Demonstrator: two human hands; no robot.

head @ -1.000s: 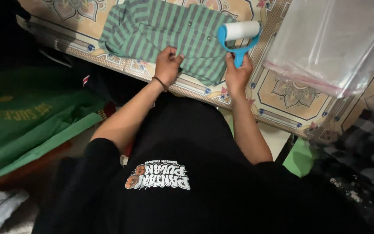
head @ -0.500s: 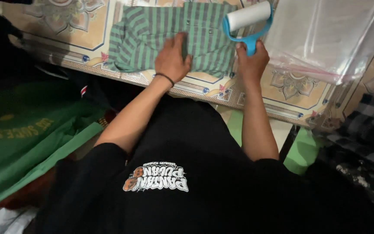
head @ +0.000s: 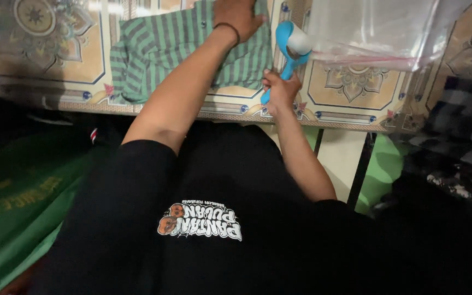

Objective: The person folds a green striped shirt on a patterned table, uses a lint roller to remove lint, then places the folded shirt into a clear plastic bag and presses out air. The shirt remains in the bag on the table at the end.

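Note:
A folded green-and-grey striped shirt (head: 165, 52) lies on a table covered with a patterned beige cloth (head: 61, 49). My left hand (head: 237, 13) rests flat on the shirt's far right part, a dark band on its wrist. My right hand (head: 281, 92) grips the blue handle of a lint roller (head: 293, 46), whose white roll sits just right of the shirt, beside my left hand. The roller's head is against the edge of a clear plastic bag.
A clear plastic bag (head: 372, 30) lies on the table at the right. Green fabric (head: 12, 202) lies on the floor at left. Dark checked cloth (head: 460, 142) is piled at the right. My black printed shirt (head: 203, 218) fills the lower view.
My left hand has slid farther up over the shirt. The lint roller has come off the shirt's right edge and now sits beside it.

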